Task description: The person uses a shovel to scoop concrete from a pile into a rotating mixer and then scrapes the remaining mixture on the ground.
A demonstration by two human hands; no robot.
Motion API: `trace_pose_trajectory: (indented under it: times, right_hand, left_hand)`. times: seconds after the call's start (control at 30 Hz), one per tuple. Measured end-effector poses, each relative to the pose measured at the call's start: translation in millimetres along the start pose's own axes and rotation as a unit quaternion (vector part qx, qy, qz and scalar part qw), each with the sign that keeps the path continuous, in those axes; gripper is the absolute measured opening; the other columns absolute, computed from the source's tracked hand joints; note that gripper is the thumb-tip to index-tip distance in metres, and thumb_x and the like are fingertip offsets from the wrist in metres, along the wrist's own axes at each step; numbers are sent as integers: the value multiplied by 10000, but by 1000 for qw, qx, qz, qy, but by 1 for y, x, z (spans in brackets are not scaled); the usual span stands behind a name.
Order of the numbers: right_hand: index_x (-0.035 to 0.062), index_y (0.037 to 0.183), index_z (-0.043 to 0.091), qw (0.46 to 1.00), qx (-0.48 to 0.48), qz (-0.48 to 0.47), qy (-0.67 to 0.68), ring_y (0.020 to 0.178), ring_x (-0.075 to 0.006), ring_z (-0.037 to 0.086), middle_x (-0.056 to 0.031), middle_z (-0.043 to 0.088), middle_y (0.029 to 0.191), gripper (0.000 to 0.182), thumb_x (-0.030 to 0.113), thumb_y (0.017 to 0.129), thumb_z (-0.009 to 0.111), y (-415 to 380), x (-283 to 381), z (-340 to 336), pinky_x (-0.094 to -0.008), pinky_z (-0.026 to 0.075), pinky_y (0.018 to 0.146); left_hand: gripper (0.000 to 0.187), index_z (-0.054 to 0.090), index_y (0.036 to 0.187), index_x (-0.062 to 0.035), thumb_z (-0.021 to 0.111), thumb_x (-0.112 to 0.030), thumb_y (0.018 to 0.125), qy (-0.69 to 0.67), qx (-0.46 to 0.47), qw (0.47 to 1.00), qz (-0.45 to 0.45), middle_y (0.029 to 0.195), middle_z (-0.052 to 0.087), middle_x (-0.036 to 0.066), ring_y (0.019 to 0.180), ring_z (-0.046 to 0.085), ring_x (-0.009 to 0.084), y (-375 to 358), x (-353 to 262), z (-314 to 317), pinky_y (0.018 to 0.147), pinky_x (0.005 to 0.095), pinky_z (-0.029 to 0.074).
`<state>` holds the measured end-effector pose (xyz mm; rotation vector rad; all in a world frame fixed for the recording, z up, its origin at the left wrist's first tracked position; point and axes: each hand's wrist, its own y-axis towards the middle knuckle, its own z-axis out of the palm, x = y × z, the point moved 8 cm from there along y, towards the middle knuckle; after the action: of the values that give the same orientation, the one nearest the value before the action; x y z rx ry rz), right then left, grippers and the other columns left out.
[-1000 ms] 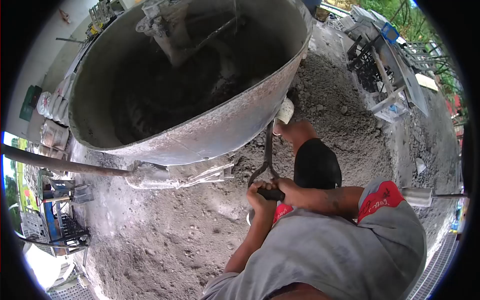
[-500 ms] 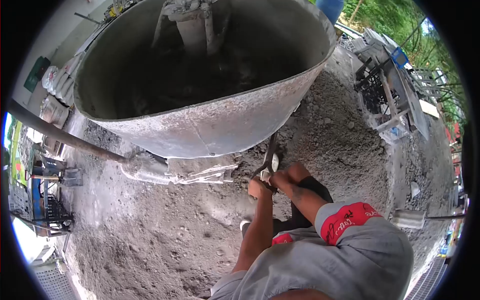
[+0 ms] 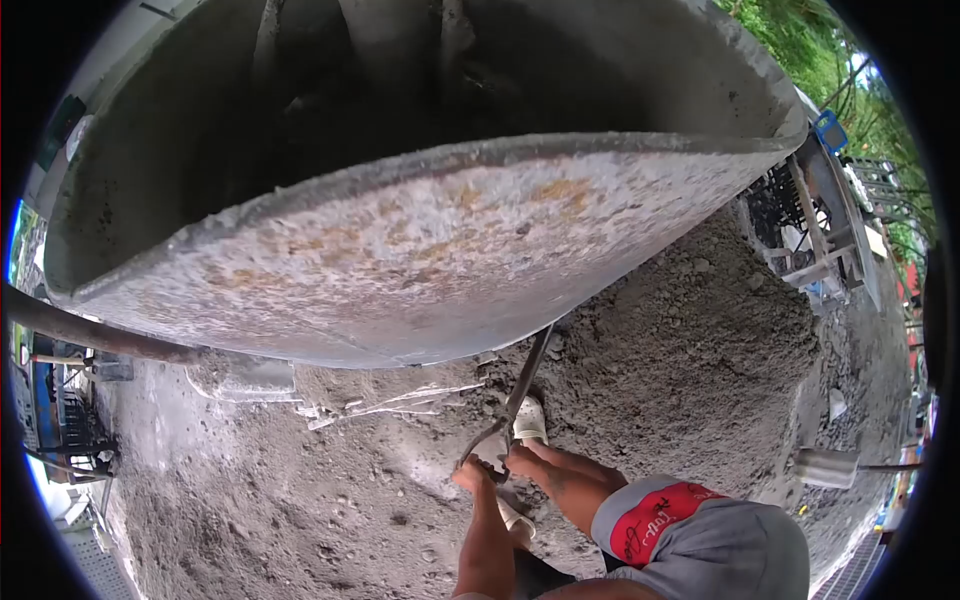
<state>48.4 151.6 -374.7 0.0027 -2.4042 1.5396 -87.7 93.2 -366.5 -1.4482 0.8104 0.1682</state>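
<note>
My left hand [image 3: 477,473] and my right hand [image 3: 527,461] are side by side, both closed around the forked end of a shovel handle [image 3: 526,380]. Its dark shaft slants away under a large mixing drum [image 3: 420,270], and the blade is hidden behind the drum's lower side. Rough, stained metal forms the drum's outer wall. Inside it is dark, with several upright posts coated in grey. A pale clog [image 3: 529,420] on one foot stands beside the shaft.
A heap of grey gravelly material [image 3: 700,310] lies right of the drum. Another shovel [image 3: 825,467] rests at the far right. A pipe [image 3: 100,330] runs in from the left. Flattened sacking [image 3: 390,400] lies beneath the drum, and a wooden stand [image 3: 815,220] is at upper right.
The drum now fills more of the view, with its rim lower. Both hands, still gripping the handle, appear lower and further left, and more of the shaft shows.
</note>
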Motion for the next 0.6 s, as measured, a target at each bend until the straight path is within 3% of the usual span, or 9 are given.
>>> trace_pose_trajectory:
  times: [0.07, 0.13, 0.17, 0.2, 0.23, 0.33, 0.43, 0.5, 0.6]
  right_hand:
    - [56, 959, 595, 996, 75, -39, -5, 918, -228, 578, -175, 576, 1047, 271, 279, 833, 506, 19, 6, 2, -290, 461, 734]
    - [51, 1002, 574, 857, -149, -387, 305, 785, -166, 583, -105, 606, 898, 256, 228, 817, 576, 33, -11, -32, -315, 457, 711]
    - [71, 1024, 567, 811, -42, -235, 534, 779, -122, 568, -60, 595, 873, 275, 280, 845, 555, 32, -12, -38, -297, 462, 673]
    - [37, 1206, 429, 892, 50, -165, 417, 933, -198, 564, -126, 540, 1081, 444, 324, 877, 513, 14, -13, -60, -337, 464, 807]
    - [30, 1244, 383, 909, 67, -119, 394, 914, -212, 577, -127, 552, 1061, 501, 373, 889, 472, -54, -5, -107, -377, 468, 804]
    - [59, 1304, 322, 890, -40, 1, 455, 971, -228, 561, -126, 550, 1086, 521, 364, 899, 446, -87, -122, -102, -395, 452, 842]
    - [32, 1157, 480, 910, -128, 77, 386, 730, -200, 590, -115, 616, 906, 427, 334, 857, 516, -124, -257, -48, -337, 478, 627]
    - [26, 1108, 495, 907, -120, 186, 358, 744, -203, 590, -125, 606, 921, 412, 352, 857, 506, -222, -236, -43, -332, 482, 621]
    - [30, 1116, 494, 870, -70, 164, 460, 786, -217, 594, -128, 596, 965, 439, 382, 853, 501, -264, -236, -5, -361, 487, 645]
  left_hand:
    - [60, 500, 631, 39, 518, -18, 637, 18, 4, 1000, -21, 508, 463, 97, 384, 464, 186, 51, 0, 1, 325, 303, 369]
    - [143, 509, 618, 14, 542, -122, 644, 28, 28, 999, -27, 513, 454, 87, 403, 467, 196, 119, 19, 1, 344, 327, 388]
    - [125, 502, 608, 7, 543, -106, 641, 11, 63, 998, 7, 514, 454, 85, 396, 457, 197, 138, 21, 3, 341, 327, 375]
    - [108, 490, 603, -5, 550, -86, 643, 28, 74, 996, -29, 512, 455, 83, 387, 451, 207, 139, 25, 4, 350, 313, 372]
    - [108, 490, 603, -5, 550, -86, 643, 30, 72, 996, -38, 512, 455, 83, 387, 451, 207, 126, 31, 1, 350, 313, 372]
    - [89, 461, 641, -54, 549, -48, 638, -73, 209, 966, -133, 553, 437, 57, 456, 438, 193, 37, 24, 4, 447, 321, 394]
    - [167, 418, 720, -101, 540, -36, 626, -199, 367, 889, -189, 618, 432, 37, 575, 449, 191, -104, -15, 27, 593, 352, 418]
    - [106, 462, 710, -78, 552, -46, 664, -200, 407, 867, -207, 623, 481, 70, 599, 484, 216, -190, -50, 47, 627, 368, 434]
    - [95, 506, 775, -25, 546, -24, 689, -145, 413, 881, -178, 682, 530, 97, 635, 532, 221, -237, -36, 52, 621, 333, 454]
